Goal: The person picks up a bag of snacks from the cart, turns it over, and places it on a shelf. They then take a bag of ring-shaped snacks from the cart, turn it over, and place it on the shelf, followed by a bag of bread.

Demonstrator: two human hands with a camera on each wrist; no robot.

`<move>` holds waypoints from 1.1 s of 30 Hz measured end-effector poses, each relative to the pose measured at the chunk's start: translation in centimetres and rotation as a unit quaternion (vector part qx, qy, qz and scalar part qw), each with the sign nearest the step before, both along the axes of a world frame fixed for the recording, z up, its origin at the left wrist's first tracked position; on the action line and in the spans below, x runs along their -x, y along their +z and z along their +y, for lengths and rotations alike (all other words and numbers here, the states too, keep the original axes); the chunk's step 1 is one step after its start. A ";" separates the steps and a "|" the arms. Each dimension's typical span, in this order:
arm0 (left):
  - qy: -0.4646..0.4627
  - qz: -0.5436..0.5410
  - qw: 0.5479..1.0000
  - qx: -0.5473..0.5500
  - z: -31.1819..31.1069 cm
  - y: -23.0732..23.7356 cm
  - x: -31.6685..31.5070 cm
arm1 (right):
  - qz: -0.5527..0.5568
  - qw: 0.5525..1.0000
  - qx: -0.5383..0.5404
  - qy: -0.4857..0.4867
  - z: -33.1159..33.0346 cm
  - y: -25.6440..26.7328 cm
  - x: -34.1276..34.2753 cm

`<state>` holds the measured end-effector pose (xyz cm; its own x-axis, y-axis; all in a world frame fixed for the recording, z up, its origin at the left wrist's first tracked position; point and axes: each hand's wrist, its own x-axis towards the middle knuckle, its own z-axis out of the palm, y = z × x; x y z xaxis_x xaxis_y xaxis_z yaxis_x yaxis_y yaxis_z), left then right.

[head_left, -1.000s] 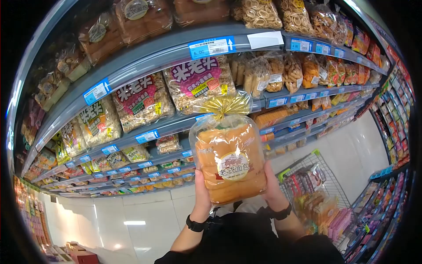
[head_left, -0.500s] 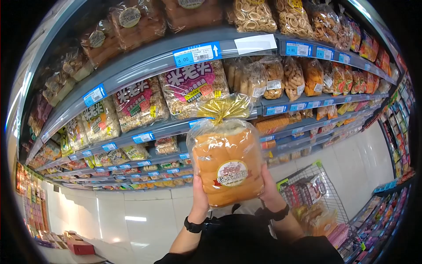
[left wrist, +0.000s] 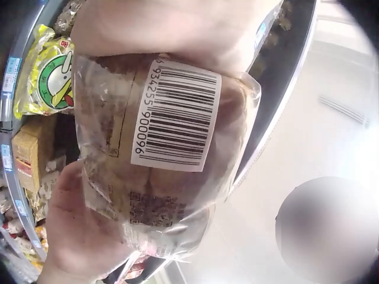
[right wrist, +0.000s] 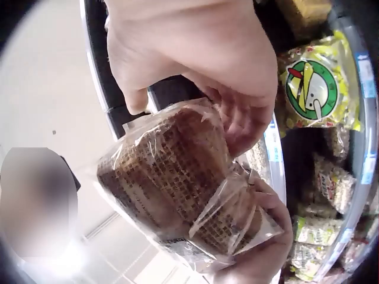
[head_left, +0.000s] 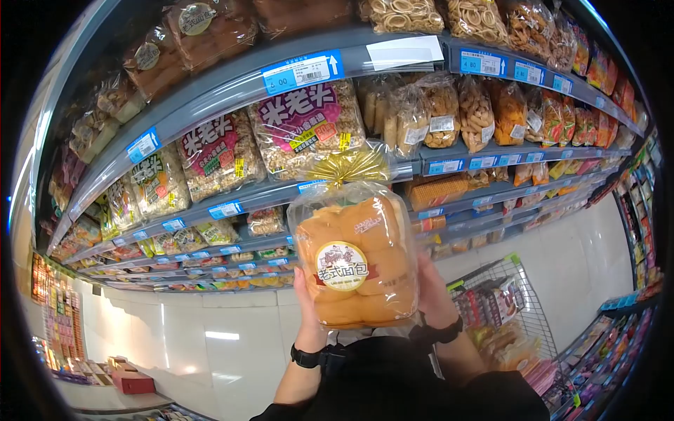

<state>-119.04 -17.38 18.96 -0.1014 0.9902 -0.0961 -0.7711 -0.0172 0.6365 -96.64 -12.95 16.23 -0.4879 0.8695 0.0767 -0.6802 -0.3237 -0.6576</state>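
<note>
A clear plastic bag of bread [head_left: 375, 245] with a round label and a gold-tied top is held up between both hands in the head view. My left hand [head_left: 309, 298] grips its left side, fingers curled round the edge. On the other side my right hand [head_left: 437, 295], blurred, has its thumb and fingers loosely about the edge. The left wrist view shows a white barcode sticker [left wrist: 177, 115] on the bag's underside. In the right wrist view, the right fingers [right wrist: 246, 121] bend beside the bag's corner, and the left hand [right wrist: 263, 242] supports the other end.
Shelves with blue price tags [head_left: 302, 71] stand in front, carrying bagged puffed snacks [head_left: 305, 130], chocolate-brown bread bags [head_left: 210, 35] and biscuits [head_left: 439, 191]. A wire shopping cart [head_left: 526, 302] with packaged goods stands at the right. Further shelving [head_left: 635, 231] lies beyond it.
The bag of bread has turned and shifted slightly left, its label moving to the left side. The right hand appears looser on its edge than before. The head view has shifted slightly.
</note>
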 end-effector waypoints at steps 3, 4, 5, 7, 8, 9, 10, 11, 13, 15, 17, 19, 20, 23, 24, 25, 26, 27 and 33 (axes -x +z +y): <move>0.028 0.057 0.998 0.012 -0.3 1.6 -1.2 | 0.013 0.995 0.088 0.035 -0.8 0.5 0.2; 0.028 0.058 0.998 0.013 -0.3 1.4 -1.1 | -0.015 0.992 0.123 0.010 -1.3 1.3 0.5; 0.029 0.059 0.997 0.029 -0.3 1.2 -1.1 | -0.015 0.992 0.124 0.010 -1.6 1.9 0.6; 0.030 0.059 0.997 0.047 -0.4 0.9 -1.1 | 0.010 0.987 0.163 0.008 -1.9 2.8 0.7; 0.035 0.062 0.995 0.064 -0.4 0.9 -1.1 | 0.009 0.986 0.165 0.007 -2.0 2.9 0.7; 0.039 0.067 0.994 0.080 -0.4 0.9 -1.1 | 0.014 0.986 0.164 0.011 -2.1 3.0 0.7; 0.038 0.067 0.994 0.080 -0.5 0.7 -1.0 | 0.019 0.986 0.163 0.014 -2.1 3.1 0.7; 0.039 0.062 0.994 0.077 -0.6 0.3 -0.9 | 0.019 0.986 0.164 0.013 -2.1 3.2 0.7; 0.040 0.057 0.995 0.073 -0.7 0.4 -1.0 | 0.004 0.992 0.123 0.006 -2.1 3.5 0.7; 0.023 0.052 0.996 0.062 -0.9 1.1 -1.2 | -0.064 0.996 0.066 -0.008 -2.2 3.4 0.3; 0.012 0.059 0.997 0.053 -1.1 1.8 -1.4 | -0.130 0.991 0.008 -0.024 -2.3 3.6 0.2; -0.001 0.068 0.997 0.044 -1.2 1.9 -1.5 | -0.047 0.995 0.080 -0.028 -2.4 4.4 0.3; 0.001 0.071 0.996 0.046 -1.2 1.7 -1.6 | -0.046 0.995 0.080 -0.029 -2.5 4.8 0.1; 0.000 0.065 0.997 0.045 -1.3 1.4 -1.6 | -0.165 0.985 -0.017 -0.052 -2.8 5.3 -0.1; -0.003 0.055 0.998 0.041 -1.4 1.3 -1.6 | -0.168 0.984 -0.030 -0.057 -2.8 5.1 -0.2; -0.004 0.055 0.998 0.042 -1.4 1.3 -1.7 | -0.172 0.982 -0.043 -0.061 -2.9 4.8 -0.2; -0.005 0.077 0.997 0.021 -1.3 1.3 -1.8 | -0.172 0.982 -0.043 -0.062 -2.9 4.6 -0.3; -0.006 0.099 0.995 0.001 -1.2 1.2 -1.8 | -0.111 0.991 0.022 -0.064 -2.9 4.2 -0.4; -0.001 0.254 0.966 -0.049 -1.1 0.7 -1.9 | -0.147 0.975 -0.099 -0.132 -1.6 2.7 -0.4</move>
